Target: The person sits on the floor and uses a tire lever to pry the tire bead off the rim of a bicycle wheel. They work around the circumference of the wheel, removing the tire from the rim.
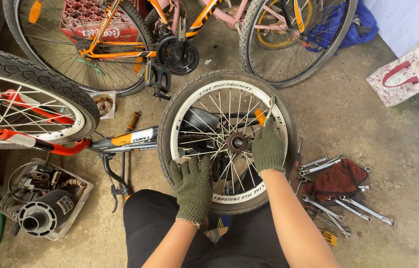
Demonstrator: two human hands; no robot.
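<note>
A small bicycle wheel (184, 104) with a black tyre, white rim and silver spokes lies in front of me, still on a grey and orange bike frame (130, 140). My left hand (192, 188), in a green knit glove, rests flat on the wheel's near left rim and spokes. My right hand (268, 148), gloved the same way, grips an orange-handled screwdriver (265, 114) just right of the hub (236, 143), its tip pointing up toward the rim.
Several wrenches (348, 204) and a dark red cloth (337, 179) lie on the concrete floor to the right. A tray of parts (46, 201) sits at lower left. Other bicycles' wheels (296, 42) crowd the top and left. A patterned bag (405, 74) lies at upper right.
</note>
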